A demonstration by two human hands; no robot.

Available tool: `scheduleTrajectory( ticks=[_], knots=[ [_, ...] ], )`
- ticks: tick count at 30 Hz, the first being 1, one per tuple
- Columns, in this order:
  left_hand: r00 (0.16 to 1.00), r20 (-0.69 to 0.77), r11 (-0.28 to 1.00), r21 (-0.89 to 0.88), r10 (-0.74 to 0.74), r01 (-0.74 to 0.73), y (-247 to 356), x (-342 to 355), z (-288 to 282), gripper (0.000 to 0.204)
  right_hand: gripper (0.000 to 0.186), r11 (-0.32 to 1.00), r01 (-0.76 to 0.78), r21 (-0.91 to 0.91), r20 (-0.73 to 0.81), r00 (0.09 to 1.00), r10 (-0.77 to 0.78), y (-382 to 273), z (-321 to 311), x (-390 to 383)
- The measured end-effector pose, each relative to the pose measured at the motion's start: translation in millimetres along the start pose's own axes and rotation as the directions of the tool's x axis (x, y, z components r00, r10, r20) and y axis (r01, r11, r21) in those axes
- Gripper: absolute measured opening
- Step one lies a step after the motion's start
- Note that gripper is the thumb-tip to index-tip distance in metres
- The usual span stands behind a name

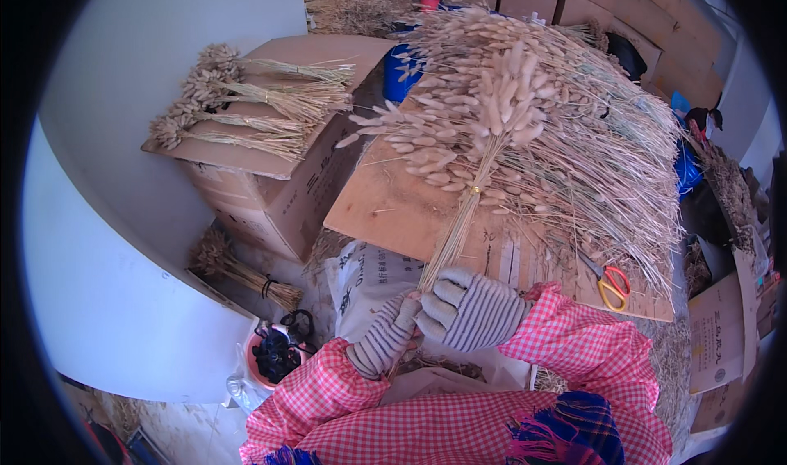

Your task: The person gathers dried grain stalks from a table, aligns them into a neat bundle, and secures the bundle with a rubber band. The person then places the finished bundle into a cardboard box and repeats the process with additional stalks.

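A bunch of dried bunny-tail grass slants up and away from me, its fluffy heads over the pile on the table. A small yellowish tie circles its stems below the heads. My left hand, in a grey striped glove, is closed around the lower stems. Right beside it, my right hand, gloved alike, is curled over the same stems with its fingers bent. The stem ends are partly hidden by the gloves.
Loose bunny-tail grass covers much of the wooden board. Scissors with red and yellow handles lie at its right. Tied bunches rest on a cardboard box at left. A pink bucket holding black items stands below.
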State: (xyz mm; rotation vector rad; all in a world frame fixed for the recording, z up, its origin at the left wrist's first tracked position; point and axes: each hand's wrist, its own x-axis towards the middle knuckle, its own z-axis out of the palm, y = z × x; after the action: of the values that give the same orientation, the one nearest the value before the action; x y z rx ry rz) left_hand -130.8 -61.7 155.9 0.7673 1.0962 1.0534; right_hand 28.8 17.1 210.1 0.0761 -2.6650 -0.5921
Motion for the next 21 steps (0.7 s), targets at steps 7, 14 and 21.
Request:
scheduleTrajectory(
  ticks=[7, 14, 21],
  knots=[
    [0.994, -0.002, 0.993, 0.049, 0.105, -0.105, -6.6, 1.2, 6.6, 0.039, 0.021, 0.995, 0.081, -0.064, -0.095, 0.992, -0.087, 1.6, 5.3, -1.4],
    [1.0, 0.002, 0.998, 0.058, -0.005, 0.005, -11.2, 2.9, 4.7, 0.038, 0.015, 0.999, -0.031, -0.012, -0.057, 0.998, 0.03, -5.1, 8.0, -7.1],
    [0.977, -0.068, 0.979, 0.001, 0.203, -0.204, -16.6, 9.5, 12.0, 0.028, 0.016, 0.971, -0.237, -0.033, -0.078, 0.969, 0.234, -15.0, 15.2, -13.3]
  ],
)
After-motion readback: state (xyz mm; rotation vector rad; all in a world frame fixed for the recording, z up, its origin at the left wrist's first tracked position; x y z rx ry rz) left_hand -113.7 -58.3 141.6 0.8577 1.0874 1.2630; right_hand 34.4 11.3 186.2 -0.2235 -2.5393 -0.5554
